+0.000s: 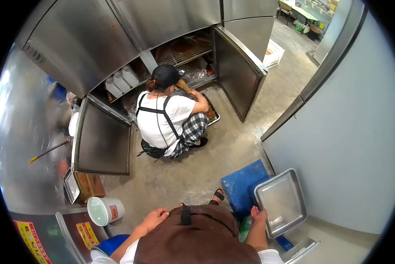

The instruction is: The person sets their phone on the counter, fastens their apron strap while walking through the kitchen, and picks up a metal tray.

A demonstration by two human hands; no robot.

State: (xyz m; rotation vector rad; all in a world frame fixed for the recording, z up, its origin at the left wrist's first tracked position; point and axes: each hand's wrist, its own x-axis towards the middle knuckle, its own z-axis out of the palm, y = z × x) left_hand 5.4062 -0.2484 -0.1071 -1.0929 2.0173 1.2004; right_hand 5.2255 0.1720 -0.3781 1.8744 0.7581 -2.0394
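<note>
My left hand [157, 218] is by the front of my brown apron [193, 235], fingers loosely bent and nothing visible in them. At the near left rim of a shallow metal tray [283, 204] is my right hand [259, 215]. Its fingers are slightly curled and apart; whether they touch the rim I cannot tell. The tray holds nothing visible and lies over a blue container [253, 188], mostly hidden beneath it. A co-worker [166, 114] in a white shirt and black cap squats ahead, holding a bundle of thin sticks [184, 85] above a filled tray [213, 113].
Two low steel cabinet doors stand open, one left [103, 136] and one right [239, 70]. A white bucket [111, 210] is at my left. Near my right foot lies a blue flat board [239, 180]. A grey door panel [342, 127] borders the right.
</note>
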